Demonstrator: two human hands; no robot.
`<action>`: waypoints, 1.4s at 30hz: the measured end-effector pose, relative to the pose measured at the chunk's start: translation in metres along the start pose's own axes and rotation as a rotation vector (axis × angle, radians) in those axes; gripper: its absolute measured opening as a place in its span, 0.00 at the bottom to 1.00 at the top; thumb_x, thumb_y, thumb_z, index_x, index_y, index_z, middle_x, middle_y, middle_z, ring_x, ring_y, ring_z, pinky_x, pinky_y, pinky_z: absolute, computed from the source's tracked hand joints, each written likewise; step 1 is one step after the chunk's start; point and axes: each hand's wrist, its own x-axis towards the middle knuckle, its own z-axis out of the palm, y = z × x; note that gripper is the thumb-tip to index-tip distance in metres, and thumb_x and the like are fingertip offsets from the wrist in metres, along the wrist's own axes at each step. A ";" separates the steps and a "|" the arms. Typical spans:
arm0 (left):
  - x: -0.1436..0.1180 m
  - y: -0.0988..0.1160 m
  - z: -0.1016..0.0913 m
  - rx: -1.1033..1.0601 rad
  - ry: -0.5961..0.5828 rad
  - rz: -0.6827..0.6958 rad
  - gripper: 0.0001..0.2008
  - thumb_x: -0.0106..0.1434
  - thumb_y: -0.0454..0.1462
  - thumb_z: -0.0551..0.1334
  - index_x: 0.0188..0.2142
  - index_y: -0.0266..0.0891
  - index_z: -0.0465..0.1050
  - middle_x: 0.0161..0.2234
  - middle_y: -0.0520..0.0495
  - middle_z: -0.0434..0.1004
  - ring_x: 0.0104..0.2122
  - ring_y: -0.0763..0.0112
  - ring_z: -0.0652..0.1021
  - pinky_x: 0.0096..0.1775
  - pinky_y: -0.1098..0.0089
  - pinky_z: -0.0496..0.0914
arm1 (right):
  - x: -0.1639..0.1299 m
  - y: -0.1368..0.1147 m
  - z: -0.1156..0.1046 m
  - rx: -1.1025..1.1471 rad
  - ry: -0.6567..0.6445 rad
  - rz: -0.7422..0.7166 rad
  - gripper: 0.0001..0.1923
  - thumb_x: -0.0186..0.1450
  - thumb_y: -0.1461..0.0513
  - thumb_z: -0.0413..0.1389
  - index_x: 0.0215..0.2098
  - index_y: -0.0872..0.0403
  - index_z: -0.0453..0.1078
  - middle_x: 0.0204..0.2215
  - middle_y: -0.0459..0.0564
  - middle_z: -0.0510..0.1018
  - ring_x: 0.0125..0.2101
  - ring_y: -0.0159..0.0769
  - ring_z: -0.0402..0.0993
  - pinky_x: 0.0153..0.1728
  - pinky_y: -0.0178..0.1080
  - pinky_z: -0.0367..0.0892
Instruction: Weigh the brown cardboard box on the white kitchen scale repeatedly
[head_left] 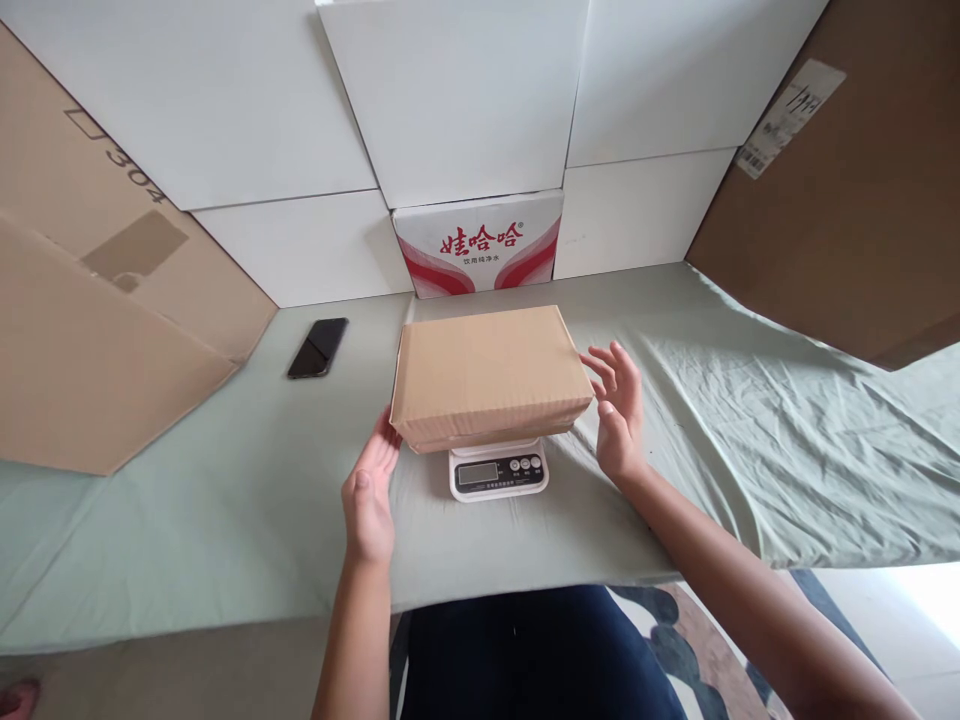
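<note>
A flat brown cardboard box [489, 375] rests on a small white kitchen scale [499, 472], covering the platform so only the display and buttons show. My left hand [369, 490] is at the box's near left corner, palm toward it, fingertips at or just under its edge. On the other side, my right hand [619, 412] hovers beside the box's right end with fingers spread, a small gap between them. Neither hand grips anything.
A black phone [318, 347] lies on the pale green cloth [225, 500] to the left. A red-and-white printed carton [480, 243] stands behind the scale under stacked white boxes. Large brown cardboard boxes [97, 330] flank both sides. The table's front edge runs near my lap.
</note>
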 end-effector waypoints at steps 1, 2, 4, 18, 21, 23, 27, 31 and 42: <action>0.000 0.000 0.000 -0.005 -0.001 0.004 0.37 0.68 0.62 0.58 0.65 0.42 0.76 0.68 0.34 0.71 0.70 0.45 0.69 0.71 0.46 0.60 | 0.000 0.000 0.000 0.006 0.001 -0.003 0.34 0.70 0.42 0.53 0.72 0.34 0.55 0.67 0.52 0.65 0.68 0.56 0.66 0.64 0.64 0.68; 0.000 0.000 0.000 -0.008 0.000 0.005 0.37 0.68 0.62 0.58 0.65 0.42 0.75 0.68 0.34 0.71 0.70 0.45 0.69 0.71 0.46 0.60 | 0.000 0.000 0.000 0.009 -0.003 -0.006 0.34 0.70 0.42 0.53 0.72 0.33 0.56 0.67 0.52 0.66 0.68 0.56 0.67 0.64 0.64 0.68; 0.000 0.000 0.000 -0.008 0.002 0.002 0.38 0.67 0.63 0.58 0.65 0.41 0.76 0.68 0.33 0.72 0.70 0.44 0.69 0.71 0.46 0.60 | 0.000 0.002 0.000 0.005 -0.013 -0.005 0.33 0.70 0.42 0.53 0.72 0.33 0.55 0.67 0.52 0.65 0.68 0.56 0.66 0.64 0.65 0.68; 0.001 -0.003 -0.001 0.009 0.021 -0.015 0.40 0.66 0.64 0.59 0.64 0.39 0.76 0.66 0.31 0.73 0.71 0.42 0.68 0.70 0.43 0.61 | -0.001 0.005 0.000 0.019 -0.068 -0.007 0.32 0.72 0.43 0.52 0.72 0.33 0.57 0.67 0.52 0.65 0.68 0.55 0.66 0.65 0.64 0.68; 0.001 -0.002 0.000 0.017 0.034 -0.024 0.41 0.64 0.65 0.59 0.63 0.38 0.77 0.66 0.30 0.74 0.71 0.40 0.67 0.70 0.42 0.60 | 0.000 0.006 -0.001 0.008 -0.065 -0.004 0.32 0.71 0.43 0.52 0.72 0.33 0.56 0.67 0.52 0.66 0.68 0.55 0.66 0.65 0.64 0.68; 0.001 -0.001 0.000 0.023 0.036 -0.027 0.41 0.64 0.65 0.59 0.62 0.38 0.77 0.66 0.30 0.74 0.71 0.40 0.66 0.70 0.42 0.60 | 0.000 0.007 -0.001 0.008 -0.065 -0.005 0.33 0.71 0.43 0.52 0.72 0.33 0.56 0.67 0.52 0.66 0.68 0.55 0.66 0.65 0.64 0.68; 0.001 -0.002 0.000 0.037 0.030 -0.034 0.41 0.64 0.65 0.59 0.61 0.37 0.78 0.65 0.29 0.75 0.71 0.39 0.66 0.70 0.42 0.60 | 0.000 0.007 -0.001 0.006 -0.070 -0.002 0.33 0.71 0.42 0.52 0.73 0.33 0.56 0.68 0.51 0.66 0.68 0.55 0.66 0.65 0.64 0.69; 0.001 -0.004 -0.001 0.040 0.019 -0.027 0.41 0.64 0.65 0.59 0.61 0.37 0.79 0.64 0.29 0.75 0.69 0.39 0.70 0.70 0.41 0.61 | 0.001 0.005 -0.002 0.038 -0.093 -0.011 0.34 0.72 0.42 0.53 0.73 0.33 0.55 0.70 0.50 0.66 0.69 0.55 0.66 0.65 0.63 0.69; -0.005 -0.009 -0.005 0.080 -0.015 -0.017 0.40 0.66 0.64 0.59 0.63 0.37 0.77 0.65 0.30 0.75 0.70 0.38 0.67 0.70 0.41 0.62 | -0.014 0.000 0.007 -0.008 -0.085 0.014 0.34 0.72 0.40 0.51 0.73 0.36 0.57 0.69 0.53 0.68 0.67 0.58 0.67 0.61 0.63 0.70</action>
